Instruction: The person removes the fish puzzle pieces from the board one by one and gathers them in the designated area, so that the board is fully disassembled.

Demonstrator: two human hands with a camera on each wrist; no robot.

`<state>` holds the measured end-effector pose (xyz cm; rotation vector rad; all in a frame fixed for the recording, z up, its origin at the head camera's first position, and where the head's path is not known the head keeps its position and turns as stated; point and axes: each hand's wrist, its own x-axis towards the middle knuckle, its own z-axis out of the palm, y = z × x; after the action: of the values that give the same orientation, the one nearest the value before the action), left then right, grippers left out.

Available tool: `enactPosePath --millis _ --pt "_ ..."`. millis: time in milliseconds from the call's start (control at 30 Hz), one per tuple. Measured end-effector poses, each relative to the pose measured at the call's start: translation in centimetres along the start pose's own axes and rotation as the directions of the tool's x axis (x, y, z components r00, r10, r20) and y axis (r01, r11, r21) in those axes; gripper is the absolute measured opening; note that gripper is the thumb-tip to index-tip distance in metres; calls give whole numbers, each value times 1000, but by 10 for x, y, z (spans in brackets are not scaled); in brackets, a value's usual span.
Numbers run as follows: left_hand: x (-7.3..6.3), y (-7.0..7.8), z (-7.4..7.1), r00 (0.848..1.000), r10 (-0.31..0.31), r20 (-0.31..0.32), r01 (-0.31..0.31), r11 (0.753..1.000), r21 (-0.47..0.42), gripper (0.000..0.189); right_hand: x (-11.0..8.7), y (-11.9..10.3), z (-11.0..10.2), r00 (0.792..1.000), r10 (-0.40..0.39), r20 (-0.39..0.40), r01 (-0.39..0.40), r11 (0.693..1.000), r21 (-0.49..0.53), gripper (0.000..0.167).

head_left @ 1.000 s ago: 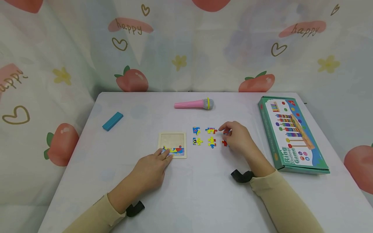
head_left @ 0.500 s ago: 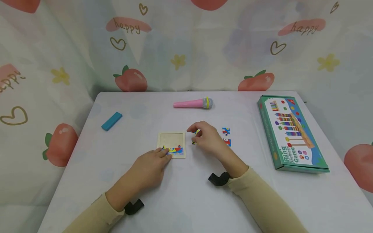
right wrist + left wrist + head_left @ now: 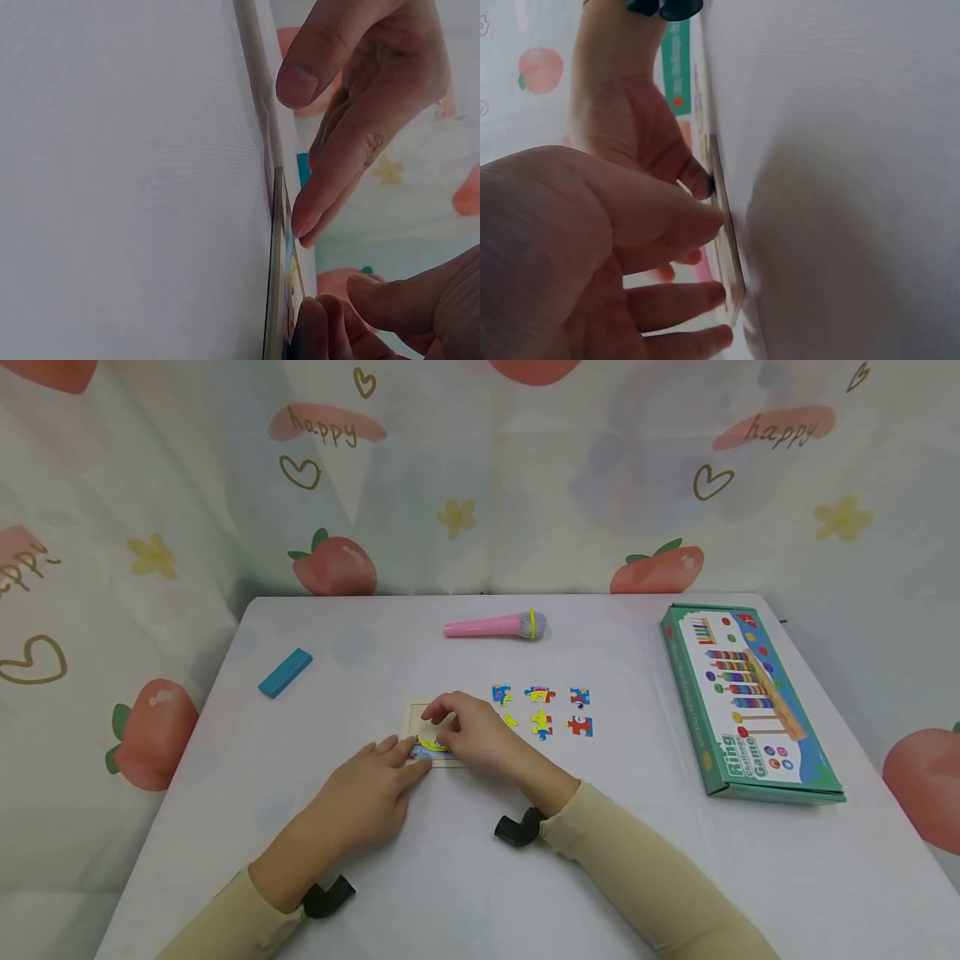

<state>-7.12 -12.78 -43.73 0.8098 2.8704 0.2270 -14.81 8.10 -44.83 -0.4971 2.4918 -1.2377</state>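
Note:
A small square wooden puzzle tray [image 3: 450, 763] lies on the table, with printed jigsaw pieces [image 3: 422, 752] along its near side, partly hidden by the hands. My left hand [image 3: 367, 789] reaches the tray's near left corner with fingers spread, fingertips at its edge. My right hand [image 3: 487, 739] arches over the tray's right part, its fingertips down near the pieces. In the right wrist view the right thumb [image 3: 367, 283] stands apart from the bent fingers. No piece shows between them.
Several loose jigsaw pieces [image 3: 542, 725] lie in two rows right of the tray. Behind them lies a pink toy microphone [image 3: 491, 627]. A blue block [image 3: 286, 673] is at the left, and a green game box [image 3: 753, 702] at the right. A patterned cloth hangs behind the table.
My right hand has moved left from the right-hand loose pieces, past the others, to over the tray. My left hand has shifted slightly left at the tray's corner.

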Motion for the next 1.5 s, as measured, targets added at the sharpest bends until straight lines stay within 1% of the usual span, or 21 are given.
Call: enactPosePath --millis 133,333,467,633,833,967,1100,1400,1500 --pt "-5 -6 2 999 -31 41 31 1000 -2 48 3 -3 6 1000 -9 22 9 1000 -4 35" --pt "-10 -10 1 995 -44 89 51 996 -69 53 8 -9 13 996 16 90 -12 999 -51 40" --pt "-11 -10 0 994 -43 102 53 994 -91 54 7 -11 17 995 41 88 -33 995 -91 41" --pt "-11 -12 2 996 -26 81 33 995 -94 54 5 -15 22 995 55 87 -38 982 -187 38" --pt "-11 -12 2 998 -6 54 11 995 -99 53 4 -19 24 996 50 81 -29 969 -245 28" --pt "-11 -12 2 998 -19 64 25 994 -103 53 5 -21 26 996 47 79 -23 960 -279 24" --pt "-9 -12 3 997 -30 73 37 994 -107 52 5 -22 26 995 57 83 -30 956 -293 24" --pt "-9 -10 0 998 -21 63 28 994 -104 51 2 -24 26 993 61 97 -31 959 -283 18" --pt "-10 -9 -2 997 -22 69 30 994 -109 51 1 -23 28 993 69 96 -41 962 -269 20"
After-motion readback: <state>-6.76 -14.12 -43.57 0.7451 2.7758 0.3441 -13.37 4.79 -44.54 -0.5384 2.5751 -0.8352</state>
